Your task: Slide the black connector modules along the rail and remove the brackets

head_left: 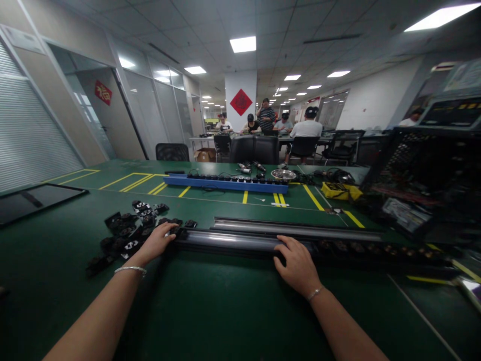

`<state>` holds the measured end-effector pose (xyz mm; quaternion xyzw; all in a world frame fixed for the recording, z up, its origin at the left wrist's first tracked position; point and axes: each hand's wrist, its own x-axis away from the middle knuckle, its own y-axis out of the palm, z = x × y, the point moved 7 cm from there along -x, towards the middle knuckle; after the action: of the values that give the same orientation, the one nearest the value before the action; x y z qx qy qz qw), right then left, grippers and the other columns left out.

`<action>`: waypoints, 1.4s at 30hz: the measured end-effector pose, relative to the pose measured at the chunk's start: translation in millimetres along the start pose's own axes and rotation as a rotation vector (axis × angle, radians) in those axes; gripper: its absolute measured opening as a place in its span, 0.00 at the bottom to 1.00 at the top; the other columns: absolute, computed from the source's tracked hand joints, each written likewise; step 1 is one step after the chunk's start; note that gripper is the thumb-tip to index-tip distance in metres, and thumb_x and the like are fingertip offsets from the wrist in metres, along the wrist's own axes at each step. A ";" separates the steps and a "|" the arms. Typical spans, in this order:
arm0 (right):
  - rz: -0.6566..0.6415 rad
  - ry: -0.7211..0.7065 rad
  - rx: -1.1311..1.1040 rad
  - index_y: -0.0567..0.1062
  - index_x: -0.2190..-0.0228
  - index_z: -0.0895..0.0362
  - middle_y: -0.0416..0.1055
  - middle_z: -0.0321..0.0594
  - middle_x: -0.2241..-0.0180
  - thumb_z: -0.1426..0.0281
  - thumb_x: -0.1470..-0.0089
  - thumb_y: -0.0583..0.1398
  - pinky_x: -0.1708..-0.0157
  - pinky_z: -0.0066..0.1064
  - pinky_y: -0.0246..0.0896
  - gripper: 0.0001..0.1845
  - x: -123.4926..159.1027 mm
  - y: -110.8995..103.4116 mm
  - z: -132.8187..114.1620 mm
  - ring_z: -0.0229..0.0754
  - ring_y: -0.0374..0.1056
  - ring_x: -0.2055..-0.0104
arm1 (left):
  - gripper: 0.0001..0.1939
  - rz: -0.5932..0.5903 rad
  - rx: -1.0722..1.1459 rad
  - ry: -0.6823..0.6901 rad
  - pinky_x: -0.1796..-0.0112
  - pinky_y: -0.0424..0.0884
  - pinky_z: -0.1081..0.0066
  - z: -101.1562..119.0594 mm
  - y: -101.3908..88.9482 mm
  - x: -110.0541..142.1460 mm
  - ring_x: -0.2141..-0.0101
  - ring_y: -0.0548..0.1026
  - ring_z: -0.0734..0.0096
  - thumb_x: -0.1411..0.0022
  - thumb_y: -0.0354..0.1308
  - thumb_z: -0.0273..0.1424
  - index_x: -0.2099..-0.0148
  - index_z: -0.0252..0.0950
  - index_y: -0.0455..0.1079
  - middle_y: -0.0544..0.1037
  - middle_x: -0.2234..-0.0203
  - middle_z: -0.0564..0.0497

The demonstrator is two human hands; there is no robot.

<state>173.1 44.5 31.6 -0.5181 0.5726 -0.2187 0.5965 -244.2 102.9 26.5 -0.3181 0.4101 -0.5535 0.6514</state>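
Note:
A long dark metal rail [229, 240] lies across the green table in front of me. My left hand [160, 243] is at the rail's left end, its fingers closed on a small black part [181, 232] there. Part of that piece is hidden by the fingers. Farther right, my right hand [298, 265] grips the rail, fingertips over its top and thumb at the near side. Black modules sit in a row in the rail's right stretch [361, 248]. Beside my left hand is a loose pile of small black modules [122, 228], some with white marks.
Behind lies a second metal rail [296, 229]. Farther back are a blue rail [225, 184] holding black parts, a metal bowl [283, 174] and a yellow box [341, 191]. A dark rack of equipment [409, 170] stands right; a black-framed panel [41, 198] lies left. Several people sit beyond.

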 end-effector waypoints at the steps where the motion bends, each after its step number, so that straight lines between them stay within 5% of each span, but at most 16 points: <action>1: 0.002 0.001 0.000 0.73 0.66 0.54 0.66 0.43 0.50 0.68 0.51 0.55 0.47 0.42 0.51 0.09 -0.1 -0.3 -0.1 0.47 0.58 0.47 | 0.26 -0.005 -0.001 -0.010 0.43 0.54 0.59 -1.1 -1.1 0.6 0.45 0.62 0.58 0.51 0.47 0.38 0.51 0.34 0.69 0.71 0.50 0.43; 21: 0.026 -0.021 -0.023 0.73 0.67 0.54 0.66 0.45 0.50 0.64 0.49 0.54 0.49 0.43 0.53 0.10 0.0 -2.4 0.4 0.47 0.59 0.47 | 0.24 0.092 0.108 -0.111 0.45 0.58 0.61 -25.5 -8.3 6.1 0.48 0.66 0.60 0.50 0.48 0.38 0.51 0.36 0.68 0.71 0.51 0.46; 34: 0.026 -0.021 -0.018 0.73 0.67 0.55 0.66 0.45 0.50 0.65 0.49 0.55 0.48 0.43 0.53 0.10 -0.1 -1.7 1.0 0.47 0.59 0.47 | 0.24 0.097 0.116 -0.221 0.46 0.60 0.62 -19.3 -11.2 14.5 0.48 0.67 0.60 0.46 0.47 0.34 0.46 0.34 0.64 0.70 0.48 0.43; 42: 0.027 -0.023 -0.009 0.73 0.67 0.55 0.67 0.46 0.51 0.65 0.49 0.54 0.49 0.43 0.53 0.10 -0.5 -2.4 0.0 0.48 0.60 0.48 | 0.24 0.204 0.197 -0.207 0.46 0.59 0.62 -18.2 -6.3 20.1 0.46 0.66 0.62 0.44 0.47 0.33 0.44 0.37 0.58 0.70 0.48 0.45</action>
<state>173.8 44.0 33.9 -0.5154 0.5738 -0.2022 0.6036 -262.1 82.8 19.9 -0.2646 0.3148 -0.4863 0.7709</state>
